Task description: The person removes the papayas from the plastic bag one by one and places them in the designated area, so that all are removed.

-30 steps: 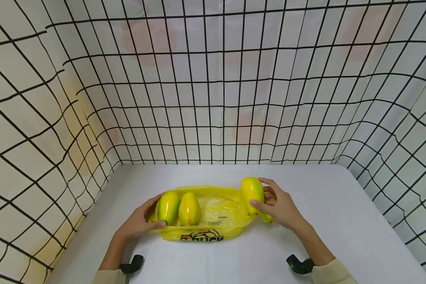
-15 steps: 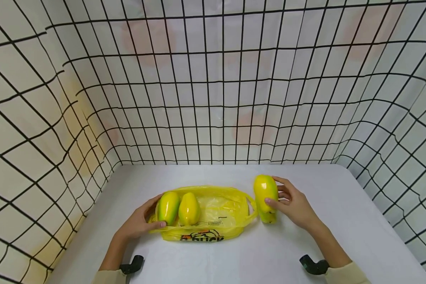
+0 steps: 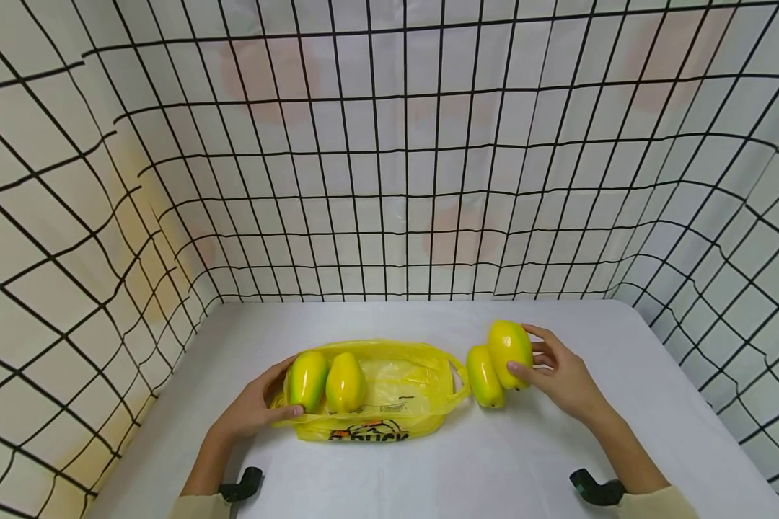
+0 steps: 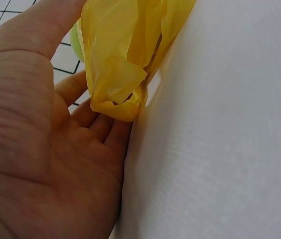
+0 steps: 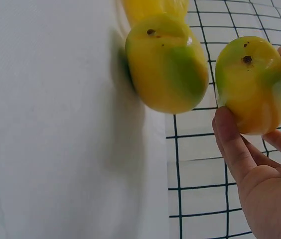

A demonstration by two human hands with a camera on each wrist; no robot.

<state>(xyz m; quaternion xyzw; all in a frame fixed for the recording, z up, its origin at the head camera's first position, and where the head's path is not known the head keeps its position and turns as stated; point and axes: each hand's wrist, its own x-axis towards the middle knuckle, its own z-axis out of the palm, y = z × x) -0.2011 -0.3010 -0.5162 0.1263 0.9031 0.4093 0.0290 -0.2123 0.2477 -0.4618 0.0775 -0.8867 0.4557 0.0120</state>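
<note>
In the head view, a yellow plastic bag (image 3: 396, 382) lies wide-mouthed on the table, two yellow-green mangoes (image 3: 308, 380) inside its left end. My left hand (image 3: 256, 404) holds that end, thumb at the front rim and fingers round the back. Crumpled yellow plastic (image 4: 118, 64) lies against its fingers in the left wrist view. My right hand (image 3: 565, 375) grips another mango (image 3: 509, 353) between thumb and fingers, lifted off the table as the right wrist view shows. Just left of it, a further mango (image 5: 168, 64) lies on the table beside the bag's handle loop (image 3: 462, 382).
The white table (image 3: 389, 476) is walled at the back and sides by white cloth with a black grid (image 3: 389, 180). Black curved wrist mounts (image 3: 241, 484) sit on both forearms, close over the tabletop.
My right hand has carried its mango rightward from the bag's right end, past the mango on the table, which now shows more fully. The left hand and the bag have stayed put.
</note>
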